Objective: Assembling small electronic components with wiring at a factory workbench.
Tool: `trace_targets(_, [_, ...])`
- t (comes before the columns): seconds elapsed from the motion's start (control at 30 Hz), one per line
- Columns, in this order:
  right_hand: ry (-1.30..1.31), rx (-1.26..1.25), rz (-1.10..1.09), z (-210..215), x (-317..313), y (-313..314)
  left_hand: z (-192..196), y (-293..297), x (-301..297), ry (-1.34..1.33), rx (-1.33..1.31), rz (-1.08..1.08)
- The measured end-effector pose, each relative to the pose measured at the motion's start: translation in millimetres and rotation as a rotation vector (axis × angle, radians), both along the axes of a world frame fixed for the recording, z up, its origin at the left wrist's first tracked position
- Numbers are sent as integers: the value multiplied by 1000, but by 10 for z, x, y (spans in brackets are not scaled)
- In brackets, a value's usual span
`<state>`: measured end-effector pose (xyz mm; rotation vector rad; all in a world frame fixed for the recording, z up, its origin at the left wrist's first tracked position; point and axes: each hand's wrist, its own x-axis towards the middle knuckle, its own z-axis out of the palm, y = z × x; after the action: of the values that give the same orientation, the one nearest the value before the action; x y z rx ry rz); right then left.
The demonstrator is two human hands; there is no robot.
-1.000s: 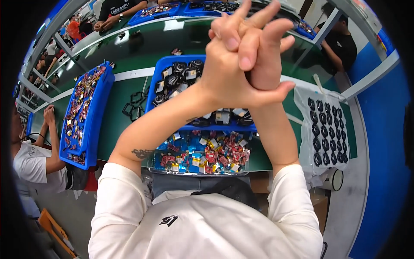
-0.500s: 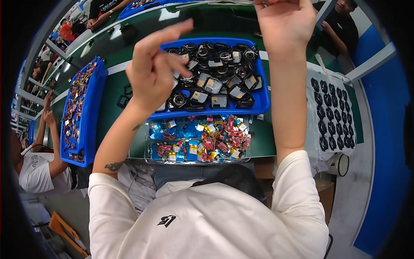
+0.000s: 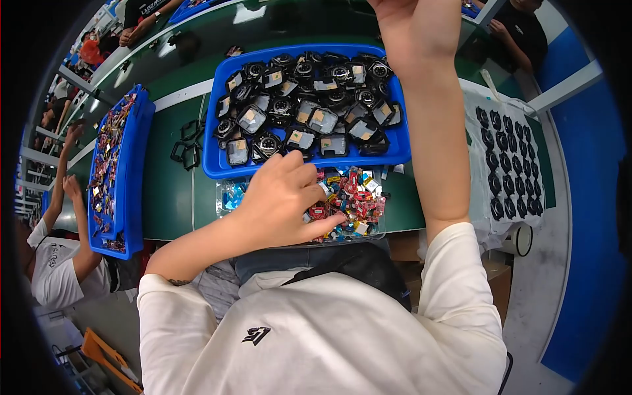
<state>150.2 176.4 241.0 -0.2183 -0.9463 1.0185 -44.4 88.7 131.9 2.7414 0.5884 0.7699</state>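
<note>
My left hand [image 3: 282, 201] is over the clear plastic tray [image 3: 227, 209], its fingers bent downward and its thumb stretched out to the right. Nothing shows in it, though its fingertips are partly hidden. Small red circuit boards [image 3: 359, 197] with silver and yellow battery cells lie in that tray, along with blue film pieces [image 3: 234, 196]. Behind it stands a blue tray [image 3: 220, 170] heaped with black watch cases [image 3: 268, 143], some showing grey inner faces. Beyond this tray's right side reaches my right hand [image 3: 421, 33], its fingers cut off by the upper edge.
Several loose black frames [image 3: 188, 143] lie on the green tabletop [image 3: 168, 197]. A blue bin [image 3: 135, 197] of small parts stands at the left. Rows of black watch-like parts [image 3: 510, 164] rest on a white sheet at right. Co-workers are at left and across the table.
My left hand has come down from above the watch-case tray to the clear tray, its fingers now bent downward. My right hand stays raised at the upper edge, slightly further left.
</note>
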Motion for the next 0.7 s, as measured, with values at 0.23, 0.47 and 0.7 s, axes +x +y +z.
trace_targets(0.23, [-631,305,-185,4,5,-27,249,136,-61,-113,-526,77])
trace_targets(0.47, [-1168,518,-408,192,-18,-322,871,609,-67,-729,-914,69])
trace_targets(0.7, [-1095,449,-586,180,-56,-392,1071,719,-29,-900,-938,-53])
